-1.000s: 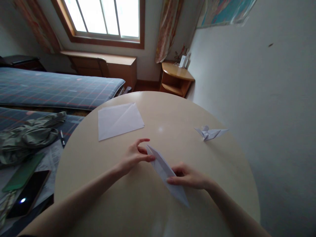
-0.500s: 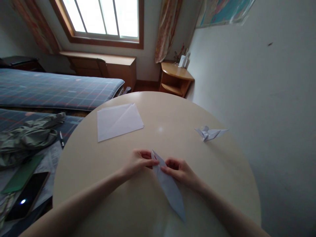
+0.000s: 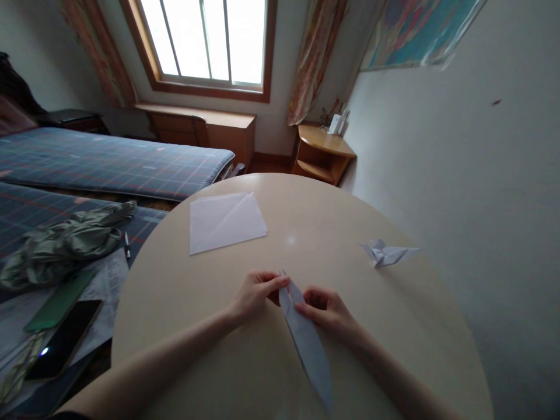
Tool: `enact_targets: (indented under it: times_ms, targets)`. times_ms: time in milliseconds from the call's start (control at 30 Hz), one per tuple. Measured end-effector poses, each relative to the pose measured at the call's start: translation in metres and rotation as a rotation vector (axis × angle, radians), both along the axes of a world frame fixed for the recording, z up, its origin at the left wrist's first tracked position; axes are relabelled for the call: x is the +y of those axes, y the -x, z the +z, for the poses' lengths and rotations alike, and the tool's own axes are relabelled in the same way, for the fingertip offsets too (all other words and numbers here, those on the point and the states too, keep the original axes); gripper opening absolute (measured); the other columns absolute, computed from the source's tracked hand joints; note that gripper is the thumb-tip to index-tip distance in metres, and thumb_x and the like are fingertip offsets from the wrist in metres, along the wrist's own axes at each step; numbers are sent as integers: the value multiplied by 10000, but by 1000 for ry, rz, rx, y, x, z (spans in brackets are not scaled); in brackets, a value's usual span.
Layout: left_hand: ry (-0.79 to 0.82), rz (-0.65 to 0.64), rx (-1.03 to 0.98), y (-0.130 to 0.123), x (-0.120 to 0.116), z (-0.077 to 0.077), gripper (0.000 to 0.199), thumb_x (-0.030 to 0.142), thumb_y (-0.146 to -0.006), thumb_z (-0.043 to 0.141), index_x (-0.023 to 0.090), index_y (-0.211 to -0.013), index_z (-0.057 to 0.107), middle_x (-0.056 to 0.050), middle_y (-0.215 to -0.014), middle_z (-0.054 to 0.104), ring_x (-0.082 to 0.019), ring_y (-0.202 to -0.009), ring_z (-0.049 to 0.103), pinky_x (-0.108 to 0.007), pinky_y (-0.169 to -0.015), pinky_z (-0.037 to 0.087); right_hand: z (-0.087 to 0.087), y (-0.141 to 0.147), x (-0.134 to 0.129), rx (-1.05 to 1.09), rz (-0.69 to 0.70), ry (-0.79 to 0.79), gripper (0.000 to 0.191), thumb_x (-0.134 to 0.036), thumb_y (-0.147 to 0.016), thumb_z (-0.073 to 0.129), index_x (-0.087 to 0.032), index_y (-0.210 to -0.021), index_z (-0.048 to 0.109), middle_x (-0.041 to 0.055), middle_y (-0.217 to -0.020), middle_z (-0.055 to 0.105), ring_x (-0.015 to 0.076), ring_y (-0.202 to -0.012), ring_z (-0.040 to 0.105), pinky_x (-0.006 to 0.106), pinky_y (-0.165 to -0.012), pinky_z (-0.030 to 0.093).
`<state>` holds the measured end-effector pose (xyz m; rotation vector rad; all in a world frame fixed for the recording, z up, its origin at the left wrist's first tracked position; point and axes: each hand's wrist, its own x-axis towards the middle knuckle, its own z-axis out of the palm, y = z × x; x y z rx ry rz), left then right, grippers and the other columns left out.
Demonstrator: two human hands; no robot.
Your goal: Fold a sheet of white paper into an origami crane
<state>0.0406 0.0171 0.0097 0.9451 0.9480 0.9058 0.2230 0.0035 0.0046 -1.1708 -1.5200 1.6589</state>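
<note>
Over the round counter (image 3: pixel 315 233), the left hand (image 3: pixel 258 294) pinches the upper tip of a narrow folded paper strip (image 3: pixel 306 344), the right hand (image 3: pixel 326 312) curls against its side, and its long axis slants down rightward toward the person, past the right hand, with a creased paper sheet (image 3: pixel 227 224) and origami bird (image 3: pixel 385 252) beyond.

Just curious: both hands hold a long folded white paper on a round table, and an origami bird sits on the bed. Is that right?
No: the head view shows the origami bird on the round table, not on the bed. The left hand and right hand do hold the folded paper.
</note>
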Motion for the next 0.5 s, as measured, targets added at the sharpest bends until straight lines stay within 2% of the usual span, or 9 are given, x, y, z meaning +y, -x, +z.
enact_targets:
  times_ms: [200,267,367,433,500]
  targets:
    - [-103,191,-55,-14,21,-4,404,526,-647,662,136,-627,558,33,-503,528,-101,-430,506,-204,-420,393,-3,7,28,117,-81,86,343,-427,-589,741,-151,-649,547,-64,-517,456,45,-412,350,190,-391,218]
    - [-128,234,-44,-18,32,-6,395,501,-607,704,144,-650,542,48,-517,518,-88,-427,489,-190,-412,378,-3,8,38,175,-42,92,328,-395,-582,744,-148,-622,532,-72,-490,436,35,-387,328,185,-370,196]
    - [-165,249,-37,-23,43,-9,410,494,-576,726,142,-604,519,50,-519,506,-77,-446,477,-181,-433,372,-2,8,49,212,62,139,319,-363,-579,732,-121,-741,602,-55,-536,484,29,-376,332,185,-355,197]
    - [-189,245,-36,-26,45,-12,415,499,-589,717,141,-578,507,47,-513,499,-74,-461,473,-180,-456,371,-3,8,50,215,103,174,339,-358,-592,720,-112,-802,621,-53,-539,490,29,-368,330,189,-350,199]
    - [-217,237,-33,-27,43,-15,406,489,-608,711,139,-571,508,50,-500,485,-68,-464,452,-175,-461,351,-4,10,49,198,103,184,323,-387,-627,703,-111,-777,625,-58,-511,466,35,-370,335,193,-357,205]
